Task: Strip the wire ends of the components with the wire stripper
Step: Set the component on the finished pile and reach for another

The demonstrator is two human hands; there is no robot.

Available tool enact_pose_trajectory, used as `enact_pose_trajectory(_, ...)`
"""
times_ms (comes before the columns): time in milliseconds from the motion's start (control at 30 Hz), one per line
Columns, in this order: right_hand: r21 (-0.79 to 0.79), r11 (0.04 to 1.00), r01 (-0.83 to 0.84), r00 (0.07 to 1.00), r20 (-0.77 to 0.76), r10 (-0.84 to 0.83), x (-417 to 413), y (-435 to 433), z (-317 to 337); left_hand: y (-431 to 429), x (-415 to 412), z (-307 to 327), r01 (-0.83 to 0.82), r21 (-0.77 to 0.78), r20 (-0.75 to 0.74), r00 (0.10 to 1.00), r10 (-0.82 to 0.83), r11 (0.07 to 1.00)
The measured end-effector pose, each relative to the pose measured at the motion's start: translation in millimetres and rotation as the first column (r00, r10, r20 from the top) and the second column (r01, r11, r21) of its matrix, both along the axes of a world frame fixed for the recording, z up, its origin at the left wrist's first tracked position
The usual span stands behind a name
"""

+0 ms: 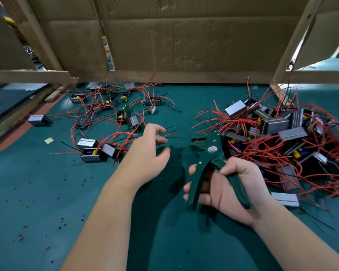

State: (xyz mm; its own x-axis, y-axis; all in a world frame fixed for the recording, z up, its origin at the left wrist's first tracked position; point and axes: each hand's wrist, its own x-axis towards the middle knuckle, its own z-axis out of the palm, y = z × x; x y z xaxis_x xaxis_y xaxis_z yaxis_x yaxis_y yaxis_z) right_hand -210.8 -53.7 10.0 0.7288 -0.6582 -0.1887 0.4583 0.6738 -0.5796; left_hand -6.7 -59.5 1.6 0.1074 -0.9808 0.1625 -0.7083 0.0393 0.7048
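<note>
Head view: right hand [229,186] grips stripper [213,151], fingers covering its handles.
Left hand [147,151]: fingers loose, holding nothing.
Component pile [282,132]: cut off at right edge.

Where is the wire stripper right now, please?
In the head view, right of centre: the right hand grips the wire stripper, its head beside the large component pile.

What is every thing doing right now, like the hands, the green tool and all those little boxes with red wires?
left hand: fingers loosely spread, gripping nothing that I can see
right hand: grips the tool's handles
wire stripper: held up, handles spread, no wire seen in its head
right pile of components: heaped, wires tangled
left components: scattered loosely
green mat: dotted with small bits
</note>
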Motion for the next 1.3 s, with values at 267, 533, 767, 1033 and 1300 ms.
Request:
enact_pose_trajectory(267, -0.018, 0.99, 0.14, 0.989, -0.049, -0.141, -4.0, -6.1, -1.4, 0.7, -13.1, 2.2, -0.078, 0.137, 0.167, 0.984, 0.055, 0.988)
enact_pose_trajectory(533, -0.038, 0.993, 0.108, 0.988, -0.103, -0.112, -12.2, -4.0, 1.6, -0.8, -12.1, 4.2, -0.066, -0.076, -0.038, 0.997, 0.063, 0.995)
enact_pose_trajectory(767, -0.298, 0.939, 0.174, 0.971, -0.106, -0.213, -1.4, 12.2, -2.1, -0.4, -33.1, 18.9, 0.086, 0.18, -0.75, 0.656, 0.081, 0.98)
enact_pose_trajectory(1033, -0.656, 0.755, -0.028, 0.909, -0.33, -0.253, 2.3, 20.5, -11.8, 3.9, -29.0, 2.5, 0.529, 0.195, -0.798, 0.575, -0.18, 0.826)
enact_pose_trajectory(1300, -0.841, 0.467, -0.273, 0.668, -0.515, -0.537, -2.1, 25.6, -8.7, 0.2, -20.4, -1.8, 0.547, 0.135, -0.874, 0.458, -0.16, 0.826)
